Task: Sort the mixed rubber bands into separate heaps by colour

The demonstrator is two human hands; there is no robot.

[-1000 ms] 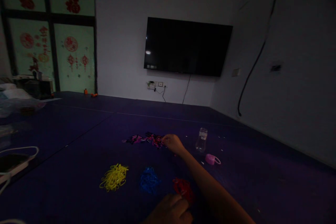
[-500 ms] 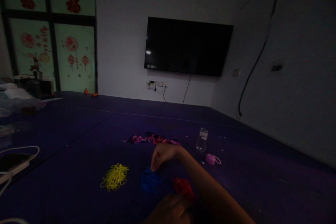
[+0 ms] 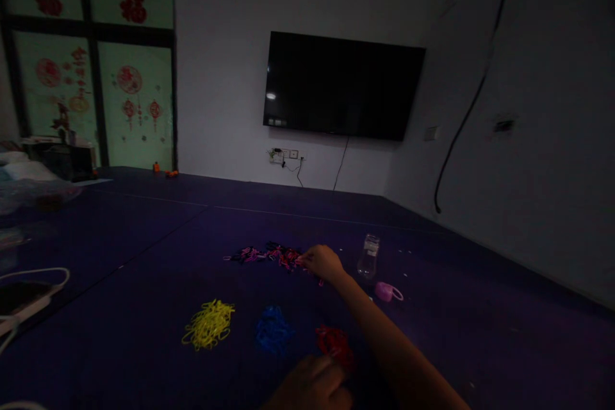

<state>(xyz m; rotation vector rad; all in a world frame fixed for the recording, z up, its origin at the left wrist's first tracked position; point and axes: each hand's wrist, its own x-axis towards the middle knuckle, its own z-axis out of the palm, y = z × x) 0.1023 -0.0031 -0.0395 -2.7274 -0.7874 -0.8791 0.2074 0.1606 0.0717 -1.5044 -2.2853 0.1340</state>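
Bands (image 3: 287,259), multicoloured, lie at right hand (image 3: 325,262), beyond left hand (image 3: 313,384).

A black television (image 3: 343,86) is mounted on a pale, dimly lit wall (image 3: 221,77) above sockets (image 3: 293,154), dark-framed greenish panes (image 3: 158,67) are decorated with red designs (image 3: 129,79), a dark cable (image 3: 475,100) is hung down the side wall (image 3: 538,205), and a wide purple surface (image 3: 269,227) is spread below
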